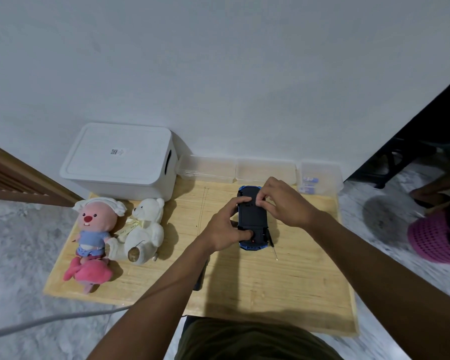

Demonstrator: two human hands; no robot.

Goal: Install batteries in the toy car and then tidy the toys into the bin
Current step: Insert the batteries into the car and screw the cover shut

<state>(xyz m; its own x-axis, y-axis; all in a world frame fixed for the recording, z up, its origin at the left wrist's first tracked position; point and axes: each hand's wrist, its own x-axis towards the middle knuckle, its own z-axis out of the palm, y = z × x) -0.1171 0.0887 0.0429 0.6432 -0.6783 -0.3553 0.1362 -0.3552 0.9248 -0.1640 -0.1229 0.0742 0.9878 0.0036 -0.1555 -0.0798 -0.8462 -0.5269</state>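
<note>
Wooden board (270, 294) carries the upturned car (251, 216), your left hand (224, 229) gripping its near end, your right hand (283, 201) pinching its underside.

Pink basket (431, 240), clr box (265, 170); grey cable (37, 322)

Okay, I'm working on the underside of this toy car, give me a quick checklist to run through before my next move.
1. Toy car lies underside up on the wooden board: ok.
2. Left hand grips the car's side to steady it: ok.
3. Right hand pinches at the car's far end; battery cover open or closed: cannot tell.
4. Screwdriver lies beside the car: ok.
5. Batteries wait in the clear container behind the car: ok.
6. White bin open for the toys: not ok, lid is on.
</note>
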